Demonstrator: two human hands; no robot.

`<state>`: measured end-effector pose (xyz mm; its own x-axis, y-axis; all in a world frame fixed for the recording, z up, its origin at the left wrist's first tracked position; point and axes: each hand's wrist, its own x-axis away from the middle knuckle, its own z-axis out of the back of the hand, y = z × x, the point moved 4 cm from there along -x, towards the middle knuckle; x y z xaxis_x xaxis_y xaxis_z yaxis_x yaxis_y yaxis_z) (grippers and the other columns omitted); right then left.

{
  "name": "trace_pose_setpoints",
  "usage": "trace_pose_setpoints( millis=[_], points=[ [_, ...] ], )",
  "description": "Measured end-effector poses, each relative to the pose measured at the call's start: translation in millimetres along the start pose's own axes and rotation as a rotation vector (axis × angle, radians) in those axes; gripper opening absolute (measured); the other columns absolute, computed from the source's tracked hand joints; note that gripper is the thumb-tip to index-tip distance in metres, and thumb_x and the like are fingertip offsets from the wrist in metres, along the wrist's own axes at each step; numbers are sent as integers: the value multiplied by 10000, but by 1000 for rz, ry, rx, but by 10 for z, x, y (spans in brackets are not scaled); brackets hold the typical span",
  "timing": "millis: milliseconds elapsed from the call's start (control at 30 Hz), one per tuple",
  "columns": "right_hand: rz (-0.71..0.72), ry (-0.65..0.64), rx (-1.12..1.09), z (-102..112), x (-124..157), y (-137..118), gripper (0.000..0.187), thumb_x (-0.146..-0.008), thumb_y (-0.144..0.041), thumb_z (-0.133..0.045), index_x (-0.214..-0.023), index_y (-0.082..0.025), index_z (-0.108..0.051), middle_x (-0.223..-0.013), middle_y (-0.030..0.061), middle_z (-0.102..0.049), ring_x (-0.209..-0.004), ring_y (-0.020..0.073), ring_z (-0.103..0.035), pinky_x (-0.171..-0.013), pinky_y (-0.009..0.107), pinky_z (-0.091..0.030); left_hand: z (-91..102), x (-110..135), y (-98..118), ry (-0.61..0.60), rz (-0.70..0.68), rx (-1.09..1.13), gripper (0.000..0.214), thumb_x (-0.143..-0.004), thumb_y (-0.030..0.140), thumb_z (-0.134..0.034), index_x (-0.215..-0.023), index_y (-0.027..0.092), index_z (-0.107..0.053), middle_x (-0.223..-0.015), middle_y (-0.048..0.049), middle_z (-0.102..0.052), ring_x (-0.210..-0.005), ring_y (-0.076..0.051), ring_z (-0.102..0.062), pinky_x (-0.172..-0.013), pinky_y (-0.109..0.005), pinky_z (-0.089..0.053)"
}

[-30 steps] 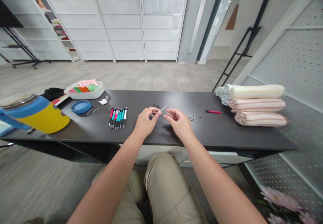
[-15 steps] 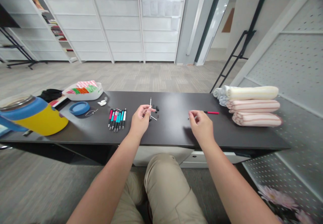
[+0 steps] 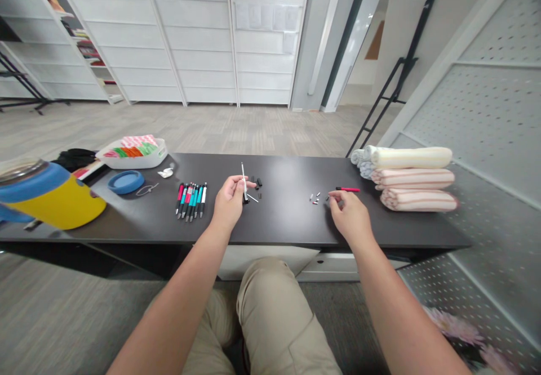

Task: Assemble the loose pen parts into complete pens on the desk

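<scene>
My left hand (image 3: 229,200) is closed in a pinch round a thin white pen refill (image 3: 243,171), which points upward. Beside its fingers lie several small black pen parts (image 3: 259,182) and a thin white stick-like part (image 3: 253,198). My right hand (image 3: 349,213) hovers low over the desk, thumb and fingertips pinched together; a tiny dark piece seems to show at the tips, too small to name. Just left of it are several small silver pen tips (image 3: 316,202). Behind its fingers rests a red pen barrel (image 3: 350,190) with a black end.
A row of pens (image 3: 191,201) lies left of my left hand. Farther left are a blue lid (image 3: 125,182), a white basket (image 3: 163,154) with colourful contents and a yellow-blue container (image 3: 63,197). Rolled towels (image 3: 416,178) are stacked on the right of the black desk (image 3: 287,217).
My right hand has shifted right relative to the desk, uncovering the small silver pen tips. The left hand still holds the refill upright. The whole view has moved slightly.
</scene>
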<state>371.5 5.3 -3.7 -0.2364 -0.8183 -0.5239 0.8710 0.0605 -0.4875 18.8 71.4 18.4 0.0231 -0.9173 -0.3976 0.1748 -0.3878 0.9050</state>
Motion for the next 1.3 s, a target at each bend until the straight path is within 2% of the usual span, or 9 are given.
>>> trace_pose_setpoints(
  millis=[133, 233, 333, 400, 567, 667, 833, 1033, 1300],
  points=[
    [128, -38, 17, -21, 32, -172, 265, -987, -350, -544, -1120, -225, -737, -1089, 115, -695, -917, 264, -667, -850, 399, -524, 49, -13, -22, 59, 29, 23, 329, -1041, 495, -495, -1153, 212, -623, -1032, -79, -798, -892, -186, -686, -824, -321, -524],
    [291, -74, 81, -90, 65, -449, 266, -1023, -355, -532, -1115, -247, -757, -1093, 131, -689, -1029, 305, -623, -938, 442, -496, 71, -9, -21, 96, 38, 25, 326, -1043, 495, -494, -1155, 217, -620, -1007, -67, -793, -895, -182, -679, -816, -308, -517],
    [473, -226, 36, -307, 77, -802, 261, -1039, -305, -530, -1120, -265, -774, -1092, 124, -709, -999, 299, -601, -967, 466, -476, 75, -3, -12, 113, 39, 21, 316, -1042, 491, -501, -1149, 216, -617, -985, -58, -787, -885, -175, -673, -812, -300, -509],
    [533, -298, -6, -497, 53, -1016, 265, -1044, -278, -531, -1150, -271, -773, -1086, 116, -716, -983, 286, -609, -967, 456, -480, 73, -2, -13, 113, 42, 25, 311, -1040, 484, -505, -1142, 211, -614, -968, -57, -785, -859, -172, -668, -796, -296, -505],
    [491, -412, -93, -934, -82, -1362, 275, -1026, -328, -601, -1245, -223, -728, -1129, 105, -697, -1002, 238, -658, -922, 354, -517, 66, -7, -46, 107, 51, 32, 311, -1032, 484, -520, -1140, 207, -612, -943, -51, -782, -771, -160, -639, -748, -283, -485],
    [433, -466, -39, -1061, -152, -1428, 321, -1009, -383, -632, -1286, -234, -699, -1156, 89, -688, -996, 221, -674, -871, 319, -509, 56, -14, -82, 101, 61, 37, 316, -1026, 493, -523, -1134, 208, -611, -926, -45, -776, -701, -148, -609, -695, -271, -465],
    [410, -522, -1, -1102, -219, -1435, 322, -1022, -444, -611, -1283, -273, -692, -1170, 67, -687, -992, 204, -677, -843, 299, -482, 34, -25, -113, 78, 65, 55, 314, -1009, 498, -551, -1120, 211, -613, -907, -41, -772, -651, -137, -578, -648, -258, -437],
    [409, -509, -37, -1129, -253, -1418, 213, -1008, -404, -644, -1161, -275, -721, -1080, 41, -696, -963, 189, -669, -826, 286, -461, 21, -20, -90, 52, 63, 47, 294, -1009, 487, -563, -1109, 215, -612, -891, -32, -768, -614, -129, -545, -604, -256, -408],
    [391, -480, -88, -1099, -250, -1386, 145, -988, -334, -661, -1061, -234, -736, -1022, 55, -718, -926, 190, -666, -806, 288, -459, 13, -12, -77, 44, 56, -3, 286, -1015, 477, -563, -1102, 210, -616, -881, -35, -768, -642, -134, -579, -600, -252, -412]
  ],
)
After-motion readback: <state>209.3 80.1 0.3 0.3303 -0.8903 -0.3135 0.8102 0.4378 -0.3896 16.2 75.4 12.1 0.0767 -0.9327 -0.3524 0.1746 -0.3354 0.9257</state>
